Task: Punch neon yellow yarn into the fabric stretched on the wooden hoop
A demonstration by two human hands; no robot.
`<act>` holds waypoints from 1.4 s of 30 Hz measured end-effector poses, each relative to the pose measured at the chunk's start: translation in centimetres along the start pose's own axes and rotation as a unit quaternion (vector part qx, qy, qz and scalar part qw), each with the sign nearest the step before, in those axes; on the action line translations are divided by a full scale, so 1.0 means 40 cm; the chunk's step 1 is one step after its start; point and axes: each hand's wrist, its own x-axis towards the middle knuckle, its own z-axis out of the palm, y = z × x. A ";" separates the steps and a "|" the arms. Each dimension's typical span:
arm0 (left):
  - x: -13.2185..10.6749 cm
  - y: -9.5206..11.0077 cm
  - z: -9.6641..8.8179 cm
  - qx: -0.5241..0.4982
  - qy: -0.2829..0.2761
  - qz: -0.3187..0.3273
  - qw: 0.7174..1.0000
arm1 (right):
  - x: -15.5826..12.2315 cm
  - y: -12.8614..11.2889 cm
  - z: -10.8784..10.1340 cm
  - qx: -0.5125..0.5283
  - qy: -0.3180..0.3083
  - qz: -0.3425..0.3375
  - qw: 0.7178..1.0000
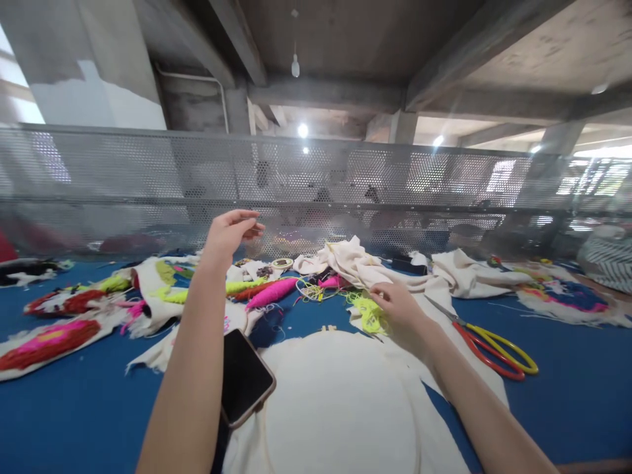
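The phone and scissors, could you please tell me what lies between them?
In the head view, the hooped white cloth and the right forearm lie between the phone and the scissors.

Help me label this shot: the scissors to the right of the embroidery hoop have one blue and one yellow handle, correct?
No: in the head view, the scissors right of the embroidery hoop have one red handle, not blue, and one yellow handle.

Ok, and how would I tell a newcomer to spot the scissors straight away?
On the blue table, find the large round of hooped white fabric at bottom centre. Go right, past the person's right hand, to the scissors. Their long looped handles, one red and one yellow, set them apart from the pale cloth beyond their blades.
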 end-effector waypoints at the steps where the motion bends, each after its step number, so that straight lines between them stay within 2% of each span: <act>1: -0.003 0.004 -0.001 -0.002 0.005 0.003 1.000 | -0.001 -0.001 0.002 -0.022 -0.010 -0.006 1.000; 4: -0.015 0.028 -0.017 -0.011 0.022 0.017 1.000 | -0.002 0.003 -0.006 -0.076 -0.020 -0.006 0.997; 8: -0.043 0.092 -0.035 -0.014 0.024 0.065 0.997 | -0.006 0.009 -0.018 -0.122 -0.016 0.013 0.992; 10: -0.066 0.114 -0.021 0.007 0.016 0.101 0.995 | -0.008 0.010 -0.013 -0.136 -0.026 0.020 0.990; 12: -0.105 0.106 0.012 0.074 -0.008 0.144 0.987 | -0.010 0.009 -0.001 -0.145 -0.038 0.023 0.988; 13: -0.131 0.088 0.032 0.137 -0.033 0.168 0.976 | -0.010 0.008 0.007 -0.149 -0.045 0.023 0.988; 14: -0.163 0.059 0.052 0.228 -0.094 0.194 0.950 | -0.011 0.006 0.014 -0.152 -0.052 0.022 0.987; 15: -0.198 0.023 0.070 0.322 -0.156 0.209 0.910 | -0.012 0.002 0.022 -0.156 -0.060 0.020 0.986; 17: -0.270 -0.064 0.094 0.481 -0.277 0.181 0.812 | -0.013 -0.007 0.035 -0.165 -0.074 0.015 0.983; 18: -0.303 -0.108 0.099 0.500 -0.302 0.166 0.795 | -0.014 -0.013 0.040 -0.170 -0.081 0.013 0.982; 20: -0.352 -0.181 0.097 0.519 -0.322 0.139 0.780 | -0.017 -0.023 0.051 -0.179 -0.091 0.012 0.980; 22: -0.374 -0.223 0.087 0.524 -0.335 0.118 0.774 | -0.020 -0.026 0.063 -0.182 -0.098 0.014 0.978; 24: -0.377 -0.238 0.077 0.522 -0.343 0.106 0.774 | -0.023 -0.021 0.076 -0.182 -0.102 0.018 0.978; 30: -0.365 -0.232 0.071 0.515 -0.360 0.098 0.771 | -0.025 0.004 0.098 -0.165 -0.110 0.017 0.980; 35: -0.363 -0.231 0.071 0.504 -0.372 0.105 0.773 | -0.026 -0.005 0.100 -0.133 -0.093 0.019 0.987; 39: -0.359 -0.240 0.068 0.495 -0.375 0.113 0.776 | -0.014 -0.015 0.085 -0.101 -0.060 0.034 0.993; 42: -0.359 -0.259 0.066 0.493 -0.357 0.128 0.783 | 0.003 0.005 0.042 -0.063 -0.020 0.052 0.996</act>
